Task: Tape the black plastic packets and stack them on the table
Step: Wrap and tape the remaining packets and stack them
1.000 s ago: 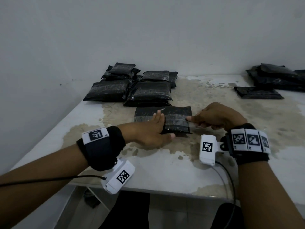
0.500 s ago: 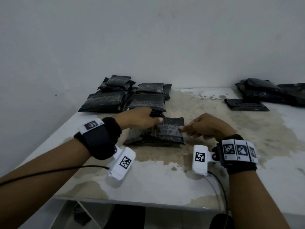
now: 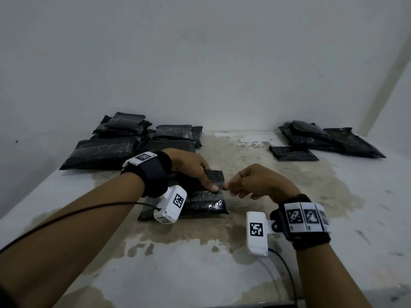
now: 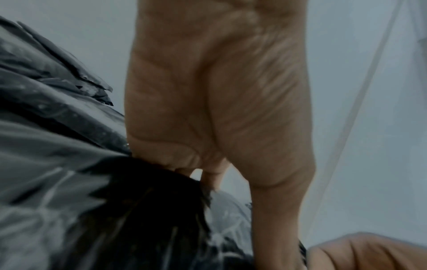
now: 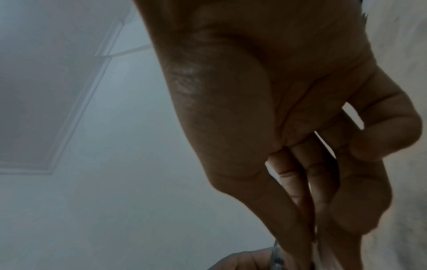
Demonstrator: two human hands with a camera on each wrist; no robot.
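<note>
A black plastic packet lies on the table's middle, partly under my left wrist camera. My left hand rests on top of it, fingers bent over its folded flap and thumb at the right edge. The left wrist view shows the fingers curled into the black plastic. My right hand is at the packet's right edge. Thumb and forefinger pinch what looks like a thin clear tape strip, hard to make out.
Several taped black packets are heaped at the back left. Another heap sits at the back right, with one flat packet in front. The stained white table meets a wall behind; its front edge is near me.
My left hand moved from the packet's near side up onto its top and flap. The right hand stayed pinched at the packet's right edge. The packet sits closer to me.
</note>
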